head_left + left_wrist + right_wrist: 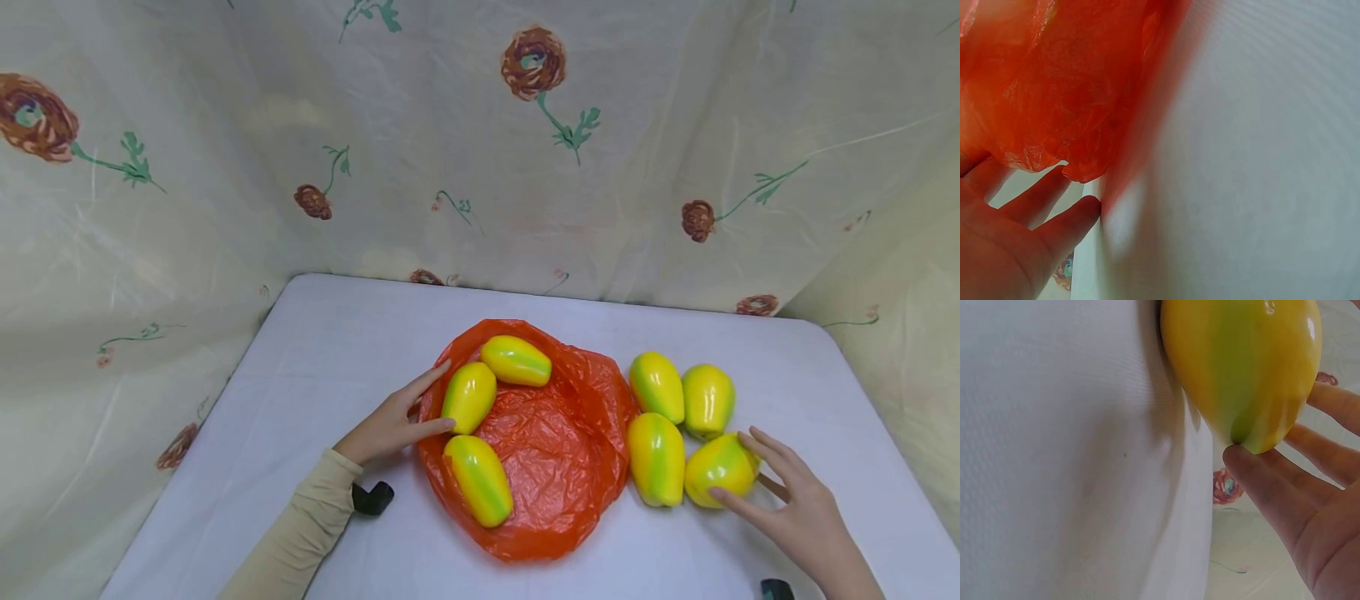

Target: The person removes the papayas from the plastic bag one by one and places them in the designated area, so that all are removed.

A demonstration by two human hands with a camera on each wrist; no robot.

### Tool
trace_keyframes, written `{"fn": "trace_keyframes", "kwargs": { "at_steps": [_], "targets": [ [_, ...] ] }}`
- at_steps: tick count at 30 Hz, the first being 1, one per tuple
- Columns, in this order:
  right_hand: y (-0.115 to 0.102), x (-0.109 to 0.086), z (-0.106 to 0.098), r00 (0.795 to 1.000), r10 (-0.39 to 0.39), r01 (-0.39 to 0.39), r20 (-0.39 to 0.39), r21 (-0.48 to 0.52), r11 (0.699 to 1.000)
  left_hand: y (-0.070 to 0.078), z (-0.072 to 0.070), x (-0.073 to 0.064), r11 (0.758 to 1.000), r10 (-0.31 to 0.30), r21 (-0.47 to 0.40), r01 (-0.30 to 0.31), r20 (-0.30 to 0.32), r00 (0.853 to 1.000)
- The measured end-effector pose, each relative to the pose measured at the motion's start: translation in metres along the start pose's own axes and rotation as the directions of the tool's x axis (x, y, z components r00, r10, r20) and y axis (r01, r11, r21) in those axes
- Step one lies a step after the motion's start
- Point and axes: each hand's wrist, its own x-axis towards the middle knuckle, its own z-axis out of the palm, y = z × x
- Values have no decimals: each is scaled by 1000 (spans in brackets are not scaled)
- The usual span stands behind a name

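A round, crinkled red plastic bag [540, 442] lies opened out on the table. Inside its left side are three glossy yellow fruits with green streaks, whose exact kind I cannot tell; one is the lower fruit [478, 482]. My left hand [393, 423] touches the bag's left edge with extended fingers [1075, 222], its thumb close to the middle-left fruit [469, 398]. To the right of the bag stand several matching fruits. My right hand [795, 492] holds the nearest right one [720, 471] between thumb and fingers; in the right wrist view, fingertips meet its tapered end [1241, 381].
The table [337, 333] has a white cover. Floral cloth [450, 150] hangs behind and at both sides. Three other yellow fruits, among them an upper one [657, 387], stand close together by the bag's right edge. Black wrist devices show near both wrists.
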Motion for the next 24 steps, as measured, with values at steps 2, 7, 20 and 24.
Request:
{"fn": "trace_keyframes", "kwargs": {
  "at_steps": [2, 7, 20, 24],
  "targets": [
    [0, 0, 0, 1000, 1, -1, -1, 2, 1000, 0, 0, 0, 1000, 4, -3, -4, 2, 1000],
    [1, 0, -1, 1000, -3, 3, -3, 6, 1000, 0, 0, 0, 1000, 6, -1, -6, 3, 1000],
    [-1, -2, -4, 1000, 18, -19, -14, -12, 1000, 1, 0, 0, 1000, 1, -8, -1, 4, 1000],
    [-5, -3, -4, 999, 5, -5, -33, 2, 1000, 1, 0, 0, 1000, -1, -10, 1, 3, 1000]
  ]
}}
